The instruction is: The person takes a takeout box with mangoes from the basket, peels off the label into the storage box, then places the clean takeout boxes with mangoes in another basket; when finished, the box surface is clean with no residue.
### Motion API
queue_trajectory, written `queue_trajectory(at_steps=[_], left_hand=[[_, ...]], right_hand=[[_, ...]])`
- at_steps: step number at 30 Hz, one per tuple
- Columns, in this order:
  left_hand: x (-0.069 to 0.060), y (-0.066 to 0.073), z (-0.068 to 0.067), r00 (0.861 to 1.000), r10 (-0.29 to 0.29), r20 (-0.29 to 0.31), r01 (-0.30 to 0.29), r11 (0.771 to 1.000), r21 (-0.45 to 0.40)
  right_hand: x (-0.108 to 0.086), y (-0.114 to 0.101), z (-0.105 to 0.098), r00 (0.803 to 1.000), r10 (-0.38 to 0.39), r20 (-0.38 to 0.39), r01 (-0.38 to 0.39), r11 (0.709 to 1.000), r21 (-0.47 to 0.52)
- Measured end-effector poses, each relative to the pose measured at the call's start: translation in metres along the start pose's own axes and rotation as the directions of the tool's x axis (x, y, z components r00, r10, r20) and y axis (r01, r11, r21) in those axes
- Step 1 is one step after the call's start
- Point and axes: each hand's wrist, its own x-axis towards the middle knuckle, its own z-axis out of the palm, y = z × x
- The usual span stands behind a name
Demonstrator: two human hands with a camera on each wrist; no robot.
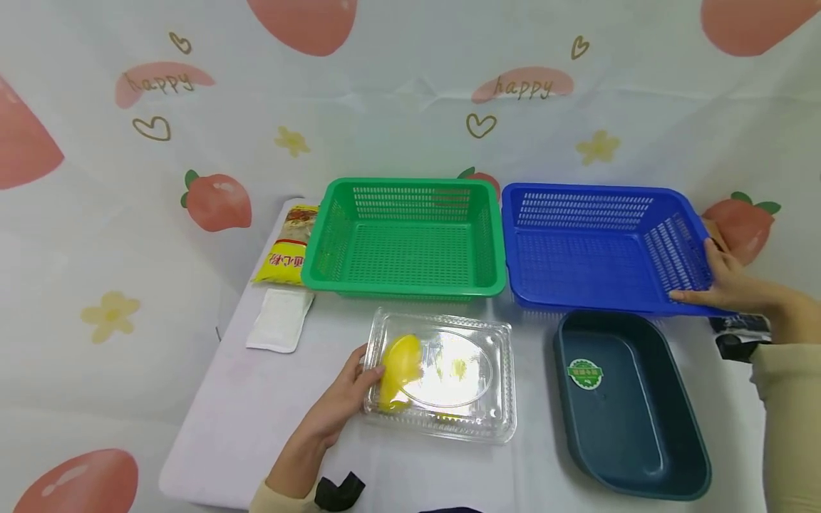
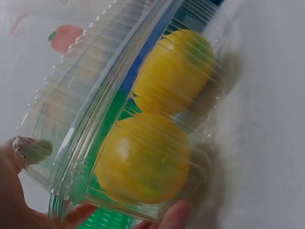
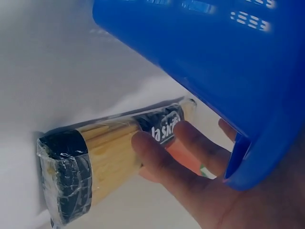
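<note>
My left hand [image 1: 343, 395] grips the left end of a clear plastic clamshell box [image 1: 503, 399], thumb on the lid and fingers lower down. Yellow fruit [image 1: 399, 370] shows through the lid; glare hides part of the inside. Through the box's side in the left wrist view, two rounded yellow fruits [image 2: 143, 157] are seen. My right hand [image 1: 737, 281] holds the right end of a blue plastic basket [image 1: 596, 189], thumb over the rim and fingers outside. Beyond those fingers, in the right wrist view, lies a pack of spaghetti [image 3: 112, 148] with black ends.
Left of the blue basket stands a green basket [image 1: 410, 291], its bottom bare. A dark teal tub [image 1: 635, 427] sits at the front right. A yellow food bag [image 1: 285, 256] and a white packet [image 1: 280, 320] lie to the left, on the white-covered table [image 1: 224, 427].
</note>
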Motion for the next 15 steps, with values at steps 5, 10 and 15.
queue_trajectory(at_steps=[5,10,15], left_hand=[[-0.007,0.014,0.009,0.999,0.040,0.010,-0.041,0.999,0.031],[-0.009,0.030,0.023,0.994,0.089,0.069,-0.092,0.995,0.049],[0.004,0.056,0.038,0.985,0.147,0.091,-0.155,0.985,0.082]], right_hand=[[-0.001,-0.002,-0.002,1.000,0.011,0.007,-0.011,1.000,0.012],[-0.006,0.000,-0.004,0.999,0.045,0.019,-0.045,0.999,0.030],[-0.014,0.003,-0.003,0.997,0.072,0.005,-0.072,0.997,0.026]])
